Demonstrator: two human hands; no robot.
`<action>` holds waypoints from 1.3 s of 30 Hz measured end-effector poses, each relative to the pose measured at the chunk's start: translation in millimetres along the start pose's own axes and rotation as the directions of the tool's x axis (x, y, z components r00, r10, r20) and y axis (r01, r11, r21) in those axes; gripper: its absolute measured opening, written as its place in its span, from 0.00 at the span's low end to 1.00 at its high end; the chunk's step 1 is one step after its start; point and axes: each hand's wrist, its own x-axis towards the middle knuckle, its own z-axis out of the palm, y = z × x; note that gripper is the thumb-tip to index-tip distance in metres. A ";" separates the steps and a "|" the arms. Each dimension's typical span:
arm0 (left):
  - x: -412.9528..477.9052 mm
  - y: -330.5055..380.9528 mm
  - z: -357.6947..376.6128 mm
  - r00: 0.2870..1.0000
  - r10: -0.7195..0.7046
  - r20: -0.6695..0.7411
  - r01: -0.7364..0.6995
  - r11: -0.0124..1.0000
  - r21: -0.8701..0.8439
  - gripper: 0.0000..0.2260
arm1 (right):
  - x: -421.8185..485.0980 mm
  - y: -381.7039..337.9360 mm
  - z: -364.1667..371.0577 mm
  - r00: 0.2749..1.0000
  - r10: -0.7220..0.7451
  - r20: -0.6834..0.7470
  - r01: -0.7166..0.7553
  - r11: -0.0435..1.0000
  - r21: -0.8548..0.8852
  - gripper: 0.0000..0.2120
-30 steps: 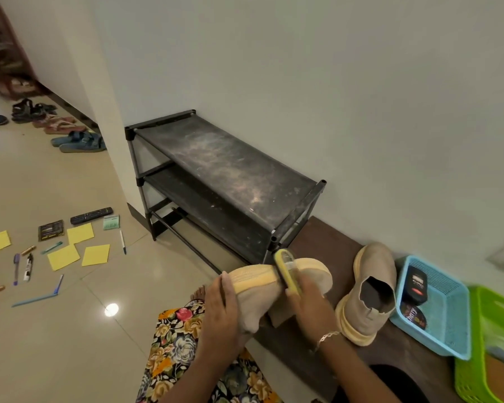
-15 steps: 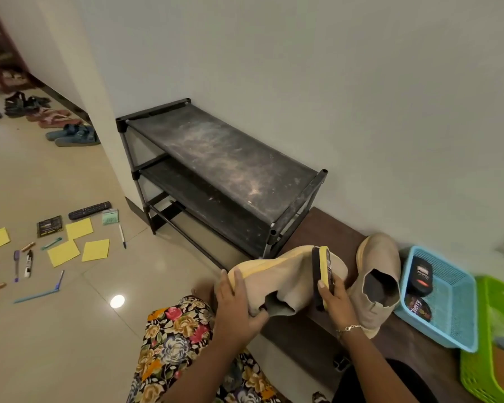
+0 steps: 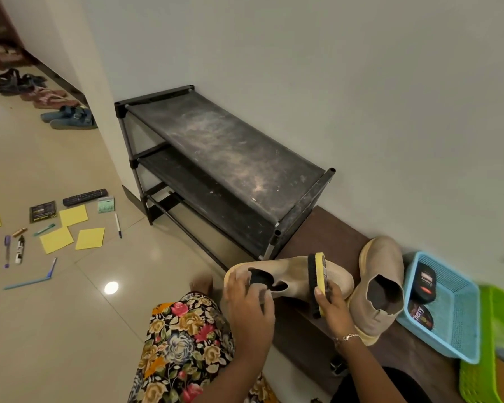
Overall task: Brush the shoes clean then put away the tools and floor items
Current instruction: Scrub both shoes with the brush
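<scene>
Surface (image 3: 332, 237): dark brown, lower right, against the wall; carries an upright beige shoe (image 3: 381, 286), a blue basket (image 3: 454, 274), a green basket (image 3: 477, 382).
Floor (image 3: 70, 330): pale tiles; black shoe rack (image 3: 224, 146) at centre; yellow notes (image 3: 90, 238), pens (image 3: 118, 225), remote (image 3: 85, 197) at left; sandals (image 3: 70, 117) upper left.

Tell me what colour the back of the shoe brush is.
The shoe brush has a yellow back, seen best in the head view.

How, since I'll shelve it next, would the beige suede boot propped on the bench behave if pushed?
The propped beige suede boot stands on end on the dark wooden bench, so a push would probably topple it. Its sagging collar looks soft, so it likely flexes when gripped there.
</scene>
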 end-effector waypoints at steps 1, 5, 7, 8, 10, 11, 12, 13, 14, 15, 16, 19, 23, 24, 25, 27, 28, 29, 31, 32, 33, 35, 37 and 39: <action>5.6 7.8 -0.9 0.999 -0.051 0.005 0.051 0.997 -0.063 0.09 | -0.4 -0.1 -1.6 1.000 -0.002 -0.018 0.003 0.999 0.045 0.22; 23.3 50.9 1.1 0.886 -0.430 0.176 0.464 0.795 -0.392 0.09 | 1.2 0.5 -7.0 0.996 0.004 -0.086 0.015 0.977 0.215 0.19; 34.0 59.4 6.6 0.661 -0.625 0.415 0.743 0.469 -0.477 0.09 | 1.4 -0.4 -8.3 0.996 -0.003 -0.094 0.026 0.969 0.245 0.20; 40.2 60.8 8.7 0.572 -0.672 0.471 0.808 0.363 -0.463 0.13 | 1.8 -1.1 -9.0 0.995 -0.004 -0.095 0.029 0.966 0.259 0.20; 51.4 63.9 10.9 0.467 -0.737 0.488 0.847 0.215 -0.486 0.24 | 2.3 -2.2 -11.5 0.996 -0.011 -0.091 0.037 0.957 0.289 0.20; 56.7 63.9 11.0 0.438 -0.747 0.500 0.852 0.167 -0.497 0.26 | 2.1 -2.3 -13.0 0.996 -0.016 -0.091 0.042 0.953 0.299 0.20; 60.2 64.9 10.3 0.406 -0.740 0.536 0.857 0.105 -0.504 0.26 | 1.6 -1.3 -14.5 0.996 -0.015 -0.093 0.043 0.950 0.309 0.20; 62.8 66.0 8.4 0.375 -0.728 0.574 0.860 0.042 -0.508 0.24 | 0.9 0.2 -15.6 0.995 -0.012 -0.096 0.042 0.946 0.322 0.20; 64.6 63.1 8.8 0.368 -0.710 0.600 0.862 0.019 -0.507 0.21 | 0.2 2.1 -16.2 0.995 -0.005 -0.100 0.038 0.940 0.338 0.19; 65.7 61.8 8.6 0.371 -0.697 0.613 0.871 0.032 -0.491 0.20 | -1.1 3.9 -16.6 0.994 0.004 -0.106 0.034 0.936 0.350 0.19; 65.5 59.3 10.2 0.381 -0.687 0.620 0.880 0.062 -0.471 0.19 | -2.5 5.7 -16.8 0.994 0.015 -0.109 0.025 0.934 0.357 0.19; 58.9 56.4 11.1 0.536 -0.584 0.610 0.841 0.299 -0.452 0.16 | -7.4 6.8 -15.0 0.994 0.039 -0.103 0.002 0.928 0.374 0.21; 48.5 37.3 6.8 0.970 -0.051 0.239 0.086 0.987 -0.138 0.15 | -12.0 3.6 -12.9 0.994 0.029 -0.101 0.013 0.920 0.391 0.21; 50.8 27.5 6.9 0.978 0.099 0.184 -0.108 0.993 0.041 0.13 | -13.5 2.3 -12.9 0.995 0.021 -0.101 0.020 0.922 0.387 0.21; 54.8 20.6 5.8 0.967 0.192 0.168 -0.223 0.957 0.187 0.13 | -14.7 1.0 -13.0 0.995 0.014 -0.099 0.025 0.923 0.384 0.21; 65.5 15.2 5.5 0.932 0.259 0.253 -0.345 0.845 0.409 0.15 | -15.6 0.0 -12.5 0.996 0.009 -0.088 0.024 0.926 0.376 0.21; 70.6 17.3 4.2 0.902 0.241 0.357 -0.401 0.772 0.493 0.17 | -16.2 0.0 -12.2 0.997 0.010 -0.081 0.021 0.930 0.368 0.21; 74.8 17.6 4.7 0.869 0.238 0.434 -0.466 0.688 0.556 0.17 | -16.6 0.4 -11.7 0.997 0.004 -0.075 0.023 0.933 0.358 0.21; 84.3 15.3 8.3 0.854 0.227 0.467 -0.498 0.611 0.615 0.17 | -17.4 1.1 -11.6 0.998 -0.012 -0.065 0.033 0.940 0.341 0.22; 88.6 16.6 8.7 0.859 0.205 0.469 -0.491 0.592 0.639 0.16 | -18.4 0.6 -11.9 0.998 -0.020 -0.058 0.038 0.943 0.330 0.22; 91.3 14.8 10.2 0.866 0.203 0.458 -0.480 0.595 0.644 0.15 | -19.3 0.0 -12.5 0.998 -0.029 -0.052 0.044 0.947 0.318 0.22; 90.6 8.6 8.5 0.883 0.228 0.411 -0.451 0.656 0.605 0.11 | -21.2 -0.4 -14.8 0.998 -0.052 -0.045 0.062 0.955 0.290 0.21; 84.5 -6.7 7.3 0.886 0.339 0.316 -0.462 0.703 0.541 0.10 | -23.0 -0.1 -17.0 0.995 -0.074 -0.060 0.087 0.962 0.259 0.20; 72.7 -24.5 6.4 0.871 0.450 0.199 -0.486 0.723 0.491 0.12 | -22.8 1.3 -17.9 0.991 -0.104 -0.084 0.121 0.966 0.227 0.20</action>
